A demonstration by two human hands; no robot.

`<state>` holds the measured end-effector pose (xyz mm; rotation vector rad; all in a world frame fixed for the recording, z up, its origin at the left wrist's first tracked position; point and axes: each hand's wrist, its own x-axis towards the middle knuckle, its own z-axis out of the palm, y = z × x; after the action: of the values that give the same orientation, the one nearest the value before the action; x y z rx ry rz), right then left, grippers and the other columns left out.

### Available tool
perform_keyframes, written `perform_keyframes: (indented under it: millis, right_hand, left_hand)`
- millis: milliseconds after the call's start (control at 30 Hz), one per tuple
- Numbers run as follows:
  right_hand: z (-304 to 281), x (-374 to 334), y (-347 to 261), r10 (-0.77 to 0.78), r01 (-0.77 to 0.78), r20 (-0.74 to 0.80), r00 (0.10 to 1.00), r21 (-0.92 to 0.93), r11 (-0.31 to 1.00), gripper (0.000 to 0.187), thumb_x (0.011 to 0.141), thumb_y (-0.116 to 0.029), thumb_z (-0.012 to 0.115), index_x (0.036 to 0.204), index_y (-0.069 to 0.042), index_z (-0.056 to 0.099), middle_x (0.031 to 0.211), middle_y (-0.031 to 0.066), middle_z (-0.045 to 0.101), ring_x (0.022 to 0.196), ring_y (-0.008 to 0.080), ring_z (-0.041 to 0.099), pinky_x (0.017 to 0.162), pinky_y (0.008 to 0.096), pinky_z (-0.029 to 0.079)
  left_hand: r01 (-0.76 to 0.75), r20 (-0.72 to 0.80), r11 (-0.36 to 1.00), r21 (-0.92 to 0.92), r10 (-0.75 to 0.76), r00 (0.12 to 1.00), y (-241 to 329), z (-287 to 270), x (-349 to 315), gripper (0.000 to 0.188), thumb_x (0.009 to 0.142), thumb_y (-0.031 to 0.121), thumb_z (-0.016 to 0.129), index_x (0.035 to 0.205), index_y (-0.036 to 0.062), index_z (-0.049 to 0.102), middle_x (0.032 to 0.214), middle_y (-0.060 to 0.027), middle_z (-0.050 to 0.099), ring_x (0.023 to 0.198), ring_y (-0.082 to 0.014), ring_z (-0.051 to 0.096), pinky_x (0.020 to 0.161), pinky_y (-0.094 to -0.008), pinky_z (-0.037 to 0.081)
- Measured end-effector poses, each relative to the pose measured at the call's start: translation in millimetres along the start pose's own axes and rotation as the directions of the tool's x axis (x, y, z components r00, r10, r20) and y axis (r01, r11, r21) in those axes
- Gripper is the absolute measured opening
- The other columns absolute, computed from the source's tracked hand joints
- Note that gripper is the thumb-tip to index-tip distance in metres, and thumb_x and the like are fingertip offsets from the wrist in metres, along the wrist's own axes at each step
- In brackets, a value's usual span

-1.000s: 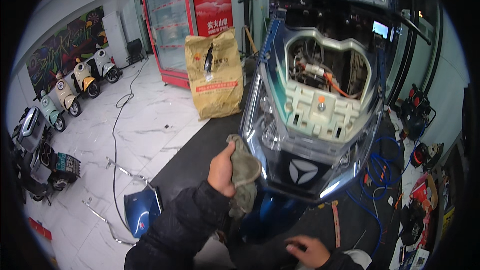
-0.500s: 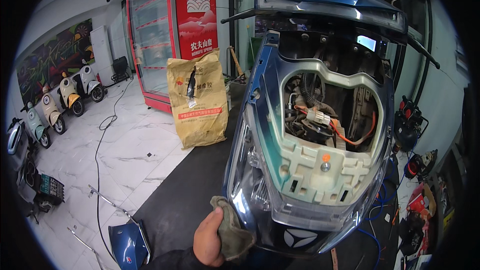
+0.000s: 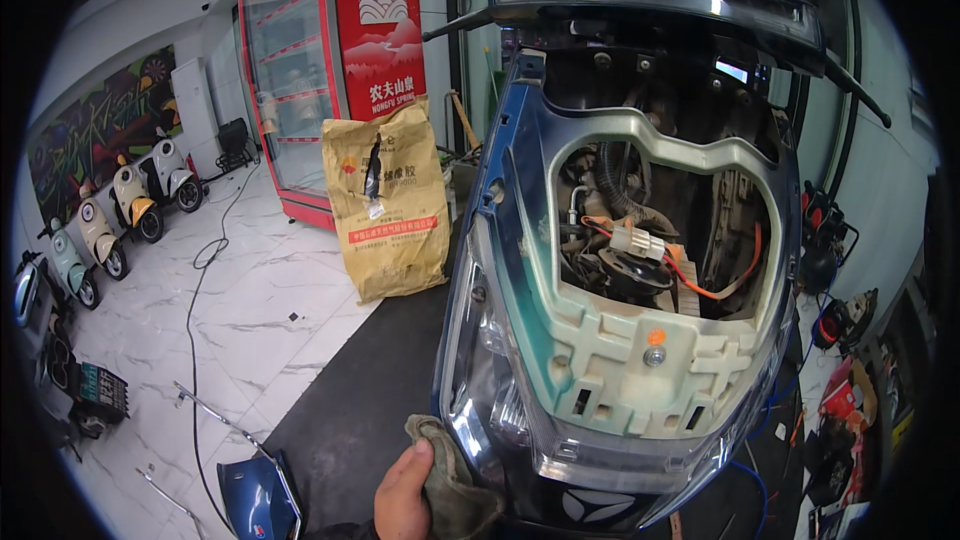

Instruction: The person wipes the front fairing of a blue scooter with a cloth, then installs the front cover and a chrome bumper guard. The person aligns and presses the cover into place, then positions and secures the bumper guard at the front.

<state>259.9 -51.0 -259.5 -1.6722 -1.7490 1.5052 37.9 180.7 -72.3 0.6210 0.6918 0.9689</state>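
My left hand [image 3: 402, 498] is closed round a crumpled grey-green cloth [image 3: 452, 475], the thumb lying over its near side. The cloth rests against the lower left front of a blue scooter [image 3: 522, 130], beside the clear headlight lens [image 3: 490, 390]. The scooter's front is opened up. Its pale inner panel [image 3: 640, 365] surrounds a cavity with a white wiring connector [image 3: 636, 241], orange wires [image 3: 712, 293] and a black corrugated hose [image 3: 612, 180]. My right hand is out of view.
A blue body panel [image 3: 258, 502] and metal rods [image 3: 222, 418] lie at the lower left. A yellow-brown sack [image 3: 390, 260] stands before a red drinks cooler [image 3: 318, 90]. Several scooters [image 3: 135, 195] line the left wall; a cable [image 3: 195, 340] crosses the floor. Tools and clutter [image 3: 840, 430] lie right.
The view has moved a little nearer the scooter, so it appears larger. My left hand and the cloth now sit slightly lower and farther left in the picture, still at the headlight's side.
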Motion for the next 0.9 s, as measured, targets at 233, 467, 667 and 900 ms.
perform_keyframes:
  millis: [233,467,667,900]
  right_hand:
    - [28,13,57,0.065,-0.039,-0.053,0.996,0.385,0.922,0.053,0.105,-0.050,0.070,0.092,0.000,0.081,0.088,0.0270,0.076,0.085,0.0463,0.075,0.078,0.0545,0.059]
    - [-2,-1,3,-0.051,0.035,-0.205,0.977,-0.082,0.996,0.052,0.106,-0.050,0.068,0.094,-0.002,0.080,0.090,0.0250,0.077,0.087,0.0459,0.076,0.077,0.0546,0.060]
    - [-8,4,-21,-0.062,0.044,-0.207,0.976,-0.091,0.995,0.051,0.105,-0.050,0.069,0.099,-0.002,0.082,0.094,0.0249,0.079,0.090,0.0453,0.077,0.078,0.0546,0.060]
    - [-3,10,-14,-0.063,0.030,-0.217,0.974,-0.149,0.988,0.050,0.105,-0.051,0.069,0.100,-0.003,0.082,0.093,0.0251,0.078,0.089,0.0459,0.076,0.080,0.0546,0.059]
  left_hand:
    - [-0.028,0.022,1.000,0.011,0.027,0.999,2,5,-3,0.034,0.118,0.031,0.057,0.133,0.0047,0.073,0.115,-0.0050,0.078,0.101,-0.0189,0.073,0.092,-0.0342,0.057]
    - [-0.526,0.086,0.710,0.467,0.556,0.827,2,18,3,0.034,0.118,0.029,0.057,0.132,0.0010,0.071,0.105,-0.0036,0.073,0.096,-0.0177,0.067,0.095,-0.0312,0.053]
    - [-0.730,0.511,0.203,0.653,0.593,0.622,58,48,1,0.023,0.110,0.012,0.068,0.129,-0.0007,0.069,0.095,-0.0137,0.079,0.078,-0.0250,0.077,0.074,-0.0348,0.061]
    - [-0.579,0.813,-0.614,0.536,0.191,0.550,106,119,-4,0.019,0.102,0.024,0.071,0.109,0.0066,0.072,0.077,-0.0117,0.073,0.063,-0.0350,0.073,0.054,-0.0461,0.056]
